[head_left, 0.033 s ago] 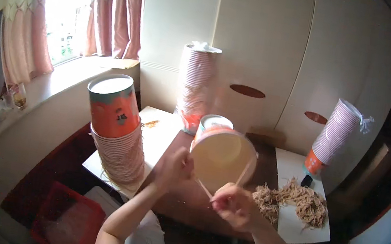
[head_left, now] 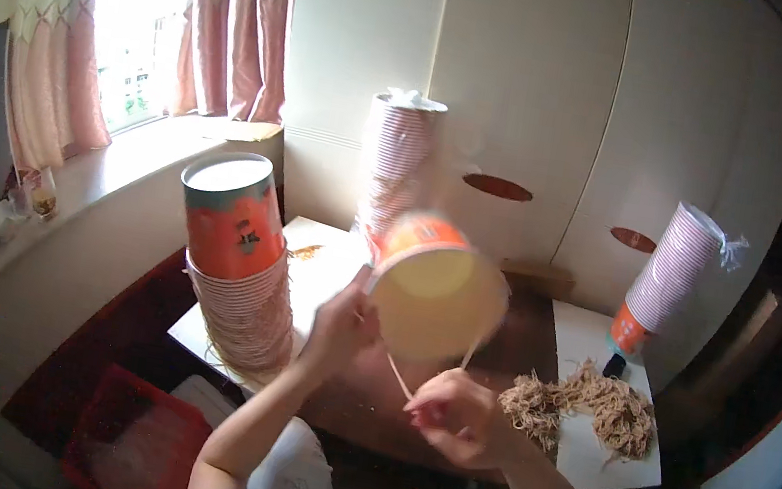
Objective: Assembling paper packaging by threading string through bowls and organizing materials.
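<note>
My left hand (head_left: 338, 328) grips an orange and white paper cup (head_left: 439, 297) by its side, held up over the table with its pale inside turned toward me. A thin pale string (head_left: 399, 377) runs from the cup down to my right hand (head_left: 451, 416), whose fingers pinch it just below the cup. A second strand (head_left: 469, 356) hangs from the cup's right edge. The cup is blurred.
A tall stack of the same cups (head_left: 235, 272) stands on a white sheet (head_left: 329, 255) to the left. A heap of tan strings (head_left: 589, 406) lies on a white sheet at right. Two wrapped cup sleeves (head_left: 398, 165) (head_left: 674, 277) stand behind. A red crate (head_left: 134, 439) sits below left.
</note>
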The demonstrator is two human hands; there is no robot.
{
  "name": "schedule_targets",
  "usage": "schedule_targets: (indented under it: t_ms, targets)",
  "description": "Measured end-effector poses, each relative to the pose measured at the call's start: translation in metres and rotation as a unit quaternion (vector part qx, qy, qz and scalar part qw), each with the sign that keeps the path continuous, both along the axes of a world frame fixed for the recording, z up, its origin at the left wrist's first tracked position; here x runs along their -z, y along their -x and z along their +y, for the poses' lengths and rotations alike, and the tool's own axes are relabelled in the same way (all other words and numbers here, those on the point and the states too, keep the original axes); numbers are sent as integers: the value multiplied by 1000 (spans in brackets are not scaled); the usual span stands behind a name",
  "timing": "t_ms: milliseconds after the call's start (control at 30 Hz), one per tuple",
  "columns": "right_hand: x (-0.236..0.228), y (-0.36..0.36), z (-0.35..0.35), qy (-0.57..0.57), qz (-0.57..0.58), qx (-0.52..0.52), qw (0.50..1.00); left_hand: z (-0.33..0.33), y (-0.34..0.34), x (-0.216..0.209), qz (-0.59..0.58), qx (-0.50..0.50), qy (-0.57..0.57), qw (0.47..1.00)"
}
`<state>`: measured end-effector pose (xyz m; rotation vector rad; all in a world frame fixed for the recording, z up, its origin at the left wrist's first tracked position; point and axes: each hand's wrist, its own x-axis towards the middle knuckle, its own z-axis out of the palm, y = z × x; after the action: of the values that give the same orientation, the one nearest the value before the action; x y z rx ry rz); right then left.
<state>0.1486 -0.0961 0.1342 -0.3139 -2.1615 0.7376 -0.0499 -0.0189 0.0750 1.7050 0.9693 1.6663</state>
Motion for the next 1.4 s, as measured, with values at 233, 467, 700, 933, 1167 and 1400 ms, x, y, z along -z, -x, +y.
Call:
schedule_targets:
  t_ms: [233, 467, 700, 933, 1167, 1400]
  targets:
    - [-12, 109, 33, -391, -123, 86, 908, -10, 143, -103, 315, -558, -378, 668]
    - [-7, 226, 92, -414, -177, 82, 889, 31, 262, -78, 291, -627, -253, 677]
    - [49, 224, 90, -366, -231, 65, 899, 11, 248, -36, 436, -523, -153, 716]
    - [81, 202, 81, -310, -226, 42, 923, -21, 209, -71, 352, -507, -240, 749]
    - [27, 120, 3, -2, -8, -188, 982, -2, 171, -115, 540, -426, -152, 710]
    - [-56, 46, -98, 96, 555, -410, 718, 17, 168, -81, 525, -558, -301, 568]
